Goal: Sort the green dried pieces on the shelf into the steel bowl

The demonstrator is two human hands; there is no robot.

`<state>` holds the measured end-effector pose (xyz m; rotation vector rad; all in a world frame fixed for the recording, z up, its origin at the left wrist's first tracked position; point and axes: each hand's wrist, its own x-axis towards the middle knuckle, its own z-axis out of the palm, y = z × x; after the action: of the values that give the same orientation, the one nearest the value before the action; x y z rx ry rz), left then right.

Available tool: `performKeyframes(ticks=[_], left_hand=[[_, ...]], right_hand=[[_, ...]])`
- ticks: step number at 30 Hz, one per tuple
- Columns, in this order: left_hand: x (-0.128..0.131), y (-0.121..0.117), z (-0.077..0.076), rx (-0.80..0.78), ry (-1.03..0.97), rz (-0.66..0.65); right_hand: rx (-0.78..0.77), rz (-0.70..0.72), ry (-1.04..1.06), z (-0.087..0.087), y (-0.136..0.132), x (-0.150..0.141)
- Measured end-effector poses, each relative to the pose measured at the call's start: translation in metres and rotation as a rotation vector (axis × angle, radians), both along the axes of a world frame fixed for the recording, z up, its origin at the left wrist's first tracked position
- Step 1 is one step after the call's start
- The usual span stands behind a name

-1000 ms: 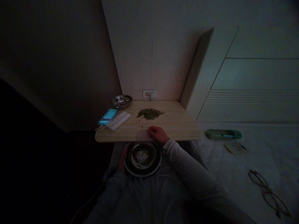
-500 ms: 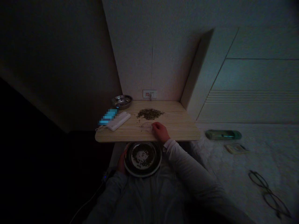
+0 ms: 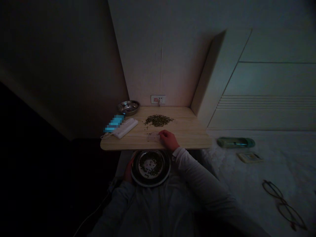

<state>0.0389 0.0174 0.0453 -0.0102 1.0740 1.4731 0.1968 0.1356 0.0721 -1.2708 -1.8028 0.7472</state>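
Note:
My left hand (image 3: 128,171) grips the left rim of a round metal bowl (image 3: 150,184) held in my lap, just below the table's front edge. Small green beans (image 3: 155,169) lie scattered over its bottom. Over the front of the table, my right hand (image 3: 169,139) is closed in a pinch on the right end of a thin, clear plastic piece (image 3: 153,136), whose exact kind is too dim to make out. A few loose beans lie by that piece. Behind it, a spread-out heap of green beans (image 3: 159,120) rests on the wood.
On the wooden table (image 3: 190,131) a second metal bowl (image 3: 128,107) stands back left, near a blurred-out lit screen (image 3: 114,123) and a white power strip (image 3: 125,128). A wall socket (image 3: 158,99) is behind. Glasses (image 3: 283,204) and a green bottle (image 3: 235,142) lie on the bed.
My right hand has moved slightly forward and right over the table with the clear plastic piece, then settled a little back. My left hand and the bowl have stayed put.

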Motion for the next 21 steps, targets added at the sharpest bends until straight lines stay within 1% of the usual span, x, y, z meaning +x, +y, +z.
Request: performKeyframes(ticks=[3, 8, 14, 18, 21], left_hand=[[0.0001, -0.0013, -0.0016, -0.009, -0.012, -0.011], [0.0017, -0.0030, 0.0026, 0.000, 0.048, 0.011], [0.0014, -0.0018, 0.0046, -0.012, 0.013, -0.008], [0.0016, -0.0014, 0.0059, -0.052, 0.015, 0.003], [0.0013, -0.0001, 0.0051, -0.031, -0.008, -0.013]], right_hand=[[-0.006, 0.011, 0.012, -0.0008, 0.0001, 0.0002], [-0.028, 0.056, -0.006, -0.0011, -0.0001, 0.0006], [-0.078, 0.126, -0.007, 0.0004, -0.0016, 0.0007], [-0.082, 0.169, -0.008, 0.0029, -0.0036, 0.0009], [-0.104, 0.204, -0.003, 0.0039, -0.0040, 0.0010]])
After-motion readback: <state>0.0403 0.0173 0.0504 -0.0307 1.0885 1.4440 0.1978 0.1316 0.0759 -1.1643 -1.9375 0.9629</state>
